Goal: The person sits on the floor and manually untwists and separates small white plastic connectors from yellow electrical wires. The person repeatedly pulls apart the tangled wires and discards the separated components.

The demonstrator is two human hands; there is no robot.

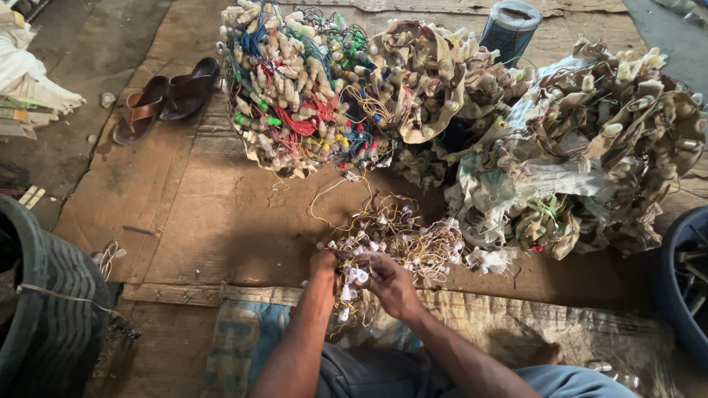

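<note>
1. Both hands are in the small tangle of yellow-white wire with white bulb holders [394, 239], on the brown mat [214, 221] just ahead of my knees.
2. My left hand [323, 264] is closed around a bunch of its wires.
3. My right hand [391, 284] pinches one white holder [358, 276], fingers narrow; exact grip looks partly hidden.
4. Big heap of coloured wired holders [295, 88] sits beyond, a second beige heap [590, 140] to its right.
5. Brown sandals [166, 99] lie far left, well apart.

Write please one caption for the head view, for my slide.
Left hand and right hand grip a tangled bunch of thin yellow-wired small white bulb holders over brown cardboard.
</note>
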